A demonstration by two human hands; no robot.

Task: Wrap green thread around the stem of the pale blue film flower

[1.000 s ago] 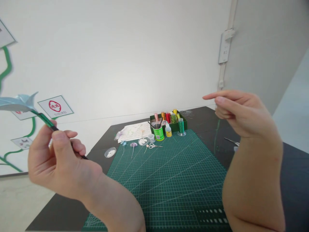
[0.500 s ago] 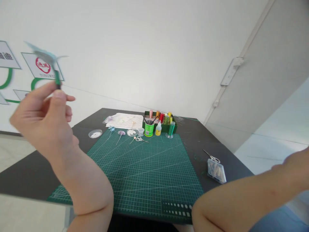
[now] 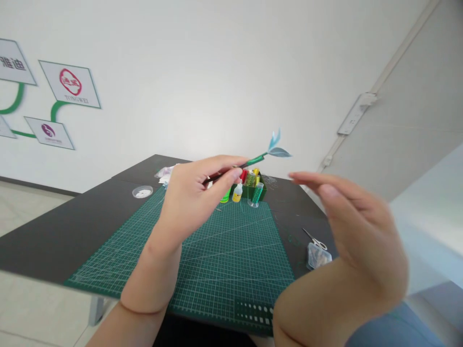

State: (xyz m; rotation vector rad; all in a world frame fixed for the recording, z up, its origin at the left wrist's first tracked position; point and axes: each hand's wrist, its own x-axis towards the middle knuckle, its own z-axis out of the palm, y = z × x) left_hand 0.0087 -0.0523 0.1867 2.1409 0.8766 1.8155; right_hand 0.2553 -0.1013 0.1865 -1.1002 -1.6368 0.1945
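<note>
My left hand [image 3: 190, 195] is raised over the cutting mat [image 3: 231, 255], thumb and fingers closed around a thin dark stick with blue petals [image 3: 279, 152] at its tip. Green wrapping [image 3: 255, 160] covers the stick just below the petals. The stick slants up to the right, its lower end passing behind my thumb. To the right of the petals, apart from them, is my right hand [image 3: 361, 226]. Its fingers are stretched out toward the petals, and nothing shows in them.
Behind my left hand stand a glue bottle [image 3: 237, 192], a spool of green thread [image 3: 257, 193] and a dark green box [image 3: 265, 185] of thread spools. On the right lie scissors [image 3: 318, 244] and a clear plastic case [image 3: 318, 256]. A shallow dish [image 3: 142, 192] sits at left.
My left hand has swung from the far left to the centre, tipping the petalled stick from upright to slanting right. My right hand has come in from the right edge toward the petals.
</note>
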